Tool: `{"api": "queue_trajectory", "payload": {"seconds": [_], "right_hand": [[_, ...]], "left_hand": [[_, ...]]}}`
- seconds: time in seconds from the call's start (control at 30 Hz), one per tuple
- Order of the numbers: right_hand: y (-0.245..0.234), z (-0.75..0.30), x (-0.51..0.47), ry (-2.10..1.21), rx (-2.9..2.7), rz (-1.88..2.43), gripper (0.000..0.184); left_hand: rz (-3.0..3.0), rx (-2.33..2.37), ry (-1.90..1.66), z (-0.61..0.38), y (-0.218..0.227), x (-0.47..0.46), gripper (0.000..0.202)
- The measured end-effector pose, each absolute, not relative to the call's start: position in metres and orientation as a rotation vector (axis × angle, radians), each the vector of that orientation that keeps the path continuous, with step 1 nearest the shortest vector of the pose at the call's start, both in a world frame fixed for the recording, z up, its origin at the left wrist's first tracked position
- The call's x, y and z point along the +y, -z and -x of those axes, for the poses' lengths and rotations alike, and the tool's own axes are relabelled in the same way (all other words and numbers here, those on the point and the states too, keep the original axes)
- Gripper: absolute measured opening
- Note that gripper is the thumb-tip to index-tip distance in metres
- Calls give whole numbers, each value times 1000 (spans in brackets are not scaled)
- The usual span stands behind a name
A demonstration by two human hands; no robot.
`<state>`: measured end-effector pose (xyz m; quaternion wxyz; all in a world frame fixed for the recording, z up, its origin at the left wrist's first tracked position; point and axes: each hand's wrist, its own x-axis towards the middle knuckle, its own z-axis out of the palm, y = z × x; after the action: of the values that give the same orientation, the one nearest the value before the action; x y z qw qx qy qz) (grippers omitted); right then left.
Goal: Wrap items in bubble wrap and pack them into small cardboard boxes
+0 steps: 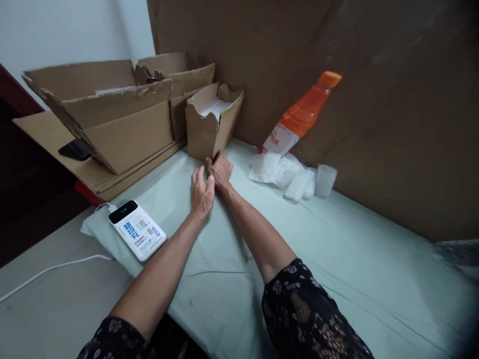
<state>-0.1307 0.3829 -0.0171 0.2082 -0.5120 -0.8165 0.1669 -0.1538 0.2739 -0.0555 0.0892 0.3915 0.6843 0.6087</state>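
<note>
Both my hands meet on the pale green cloth (337,239), just in front of a small open cardboard box (209,124) with white bubble wrap inside. My left hand (201,192) lies knuckles up with its fingers curled, its fingertips against my right hand. My right hand (220,169) is closed, its fingertips touching the bottom front edge of the small box. Whether either hand holds anything is hidden.
Larger open cardboard boxes (112,109) stand on flat cardboard at the back left, with a dark phone (74,149) beside them. A white power bank (137,230) with a cable lies left. An orange bottle (303,114) leans on the cardboard wall above bubble-wrap rolls (292,177).
</note>
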Motion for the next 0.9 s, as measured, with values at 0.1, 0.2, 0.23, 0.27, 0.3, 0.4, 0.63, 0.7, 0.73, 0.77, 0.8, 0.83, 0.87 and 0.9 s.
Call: {"api": "queue_trajectory", "payload": {"seconds": [0.1, 0.2, 0.23, 0.27, 0.3, 0.4, 0.63, 0.7, 0.73, 0.77, 0.8, 0.83, 0.87, 0.9], "right_hand": [[16, 118, 384, -476, -2358, 1345, 40], [14, 103, 382, -481, -2427, 1250, 40], [14, 100, 381, -480, -2436, 1229, 41], [14, 97, 380, -479, -2440, 1213, 42], [14, 96, 379, -480, -2440, 1201, 43], [14, 94, 378, -491, -2435, 1178, 37], [17, 91, 383, -535, -2387, 1158, 34], [20, 91, 386, -550, -2368, 1158, 33], [22, 92, 387, -556, -2358, 1160, 33], [24, 92, 389, -563, -2344, 1161, 33], [26, 93, 390, -572, -2326, 1161, 32], [27, 93, 391, -581, -2305, 1161, 31], [29, 94, 392, -591, -2284, 1163, 29], [30, 94, 393, -602, -2264, 1165, 28]], "left_hand": [[-1135, 2064, -1820, 153, 55, 271, 47], [-1096, 2122, -1800, 154, 53, 270, 50], [-1083, 2152, -1782, 155, 51, 271, 52], [-1070, 2187, -1758, 158, 49, 273, 55], [-1057, 2226, -1730, 162, 46, 276, 57], [-1028, 2359, -1612, 183, 31, 289, 57], [-1147, 2563, -1025, 261, -7, 321, 37], [-1240, 2551, -857, 279, -11, 327, 39], [-1283, 2537, -777, 286, -11, 331, 39], [-1320, 2521, -701, 292, -10, 334, 38], [-1349, 2504, -631, 297, -9, 338, 36], [-1374, 2488, -570, 300, -7, 341, 36], [-1395, 2472, -519, 304, -5, 344, 35], [-1416, 2458, -479, 306, -2, 347, 35]]}}
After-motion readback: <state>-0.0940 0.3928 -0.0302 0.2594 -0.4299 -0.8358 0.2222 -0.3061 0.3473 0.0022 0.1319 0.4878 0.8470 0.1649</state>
